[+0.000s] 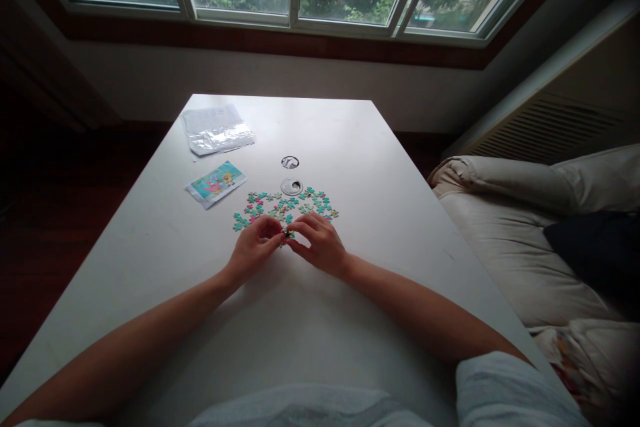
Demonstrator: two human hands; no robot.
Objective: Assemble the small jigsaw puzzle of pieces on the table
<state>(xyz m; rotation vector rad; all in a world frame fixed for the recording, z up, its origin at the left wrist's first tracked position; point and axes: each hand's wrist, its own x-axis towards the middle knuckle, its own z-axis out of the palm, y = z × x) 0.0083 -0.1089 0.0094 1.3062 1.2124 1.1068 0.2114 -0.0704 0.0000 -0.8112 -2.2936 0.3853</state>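
Observation:
Several small teal, pink and yellow puzzle pieces (280, 207) lie scattered on a white table (360, 167). My left hand (255, 248) and my right hand (320, 243) meet at the near edge of the scatter. Both pinch small joined puzzle pieces (288, 234) between their fingertips, just above the table. The fingers of both hands are curled and closed.
A picture card (216, 183) lies left of the pieces, and a clear plastic bag on paper (217, 130) lies farther back. A round lid (291, 186) and a cable hole (289, 161) are behind the pieces. A cream sofa (525, 227) stands on the right, windows ahead.

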